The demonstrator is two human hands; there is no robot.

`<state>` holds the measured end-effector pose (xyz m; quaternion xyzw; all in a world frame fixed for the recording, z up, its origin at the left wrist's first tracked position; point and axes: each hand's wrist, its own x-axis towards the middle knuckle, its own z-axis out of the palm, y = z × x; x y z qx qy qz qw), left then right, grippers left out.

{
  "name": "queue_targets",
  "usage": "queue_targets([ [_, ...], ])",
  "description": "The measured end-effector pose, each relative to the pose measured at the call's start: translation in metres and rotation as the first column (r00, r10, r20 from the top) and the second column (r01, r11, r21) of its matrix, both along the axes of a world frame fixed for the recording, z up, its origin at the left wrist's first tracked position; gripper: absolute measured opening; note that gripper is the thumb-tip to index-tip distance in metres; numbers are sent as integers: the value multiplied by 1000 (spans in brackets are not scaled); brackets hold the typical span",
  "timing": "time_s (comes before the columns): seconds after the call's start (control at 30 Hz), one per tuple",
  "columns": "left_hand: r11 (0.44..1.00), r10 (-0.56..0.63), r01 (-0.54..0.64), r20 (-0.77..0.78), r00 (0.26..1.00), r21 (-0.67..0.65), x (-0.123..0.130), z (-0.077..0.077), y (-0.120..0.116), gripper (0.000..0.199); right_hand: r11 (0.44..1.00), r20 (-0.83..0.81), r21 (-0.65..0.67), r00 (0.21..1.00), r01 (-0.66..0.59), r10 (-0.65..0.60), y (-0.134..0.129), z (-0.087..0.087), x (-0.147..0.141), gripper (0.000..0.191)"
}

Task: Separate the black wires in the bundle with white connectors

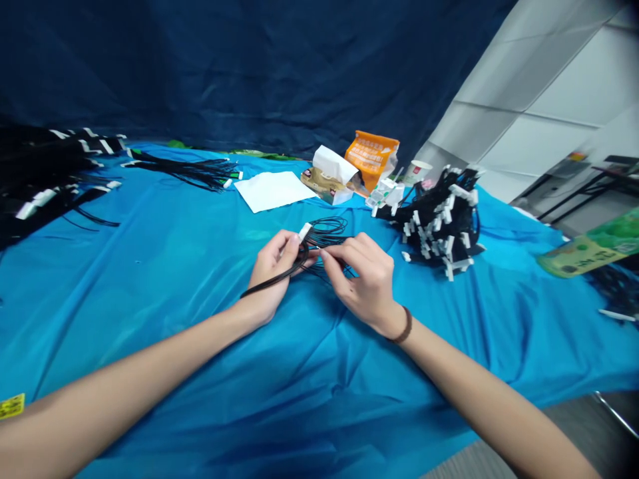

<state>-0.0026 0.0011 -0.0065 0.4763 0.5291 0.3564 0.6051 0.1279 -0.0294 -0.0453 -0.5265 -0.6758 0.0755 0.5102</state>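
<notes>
In the middle of the head view, my left hand [273,273] is closed around a black wire harness [269,283], its thumb by a white connector [304,231] at the harness end. Thin black wires [332,229] loop out from the connector beyond my fingers. My right hand [360,276] pinches the end of one thin wire [315,249] between thumb and forefinger, just right of the left fingers. The wire's tip is too small to make out clearly. Both hands are close together above the blue cloth [210,379].
Bundled black harnesses with white connectors lie in piles at the left [44,179] and right [439,219]. A smaller wire bundle [184,169], white paper [273,191], a tissue pack [329,179], an orange bag [372,159] and a paper cup [418,171] sit toward the back.
</notes>
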Motion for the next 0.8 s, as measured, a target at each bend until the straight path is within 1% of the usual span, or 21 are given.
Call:
queue_targets([
  [0.17, 984, 0, 39, -220, 976, 175, -1, 0, -6, 24, 999, -49, -39, 998, -32, 30, -1, 5, 0, 14],
  [0.27, 967, -18, 98, -321, 947, 235, 0, 4, -8, 24, 997, -43, -62, 998, -46, 43, -2, 7, -2, 16],
  [0.4, 957, -57, 158, -376, 925, 245, 1, 8, -9, 23, 991, -68, -112, 996, -73, 66, -3, 9, -1, 20],
  [0.63, 942, -89, 220, -446, 890, 253, -1, 7, -9, 25, 947, -244, -262, 962, -187, 123, -3, 14, 5, 20],
  [0.8, 943, -101, 229, -449, 888, 240, 0, 8, -8, 25, 922, -311, -309, 941, -233, 134, -2, 16, 7, 19],
])
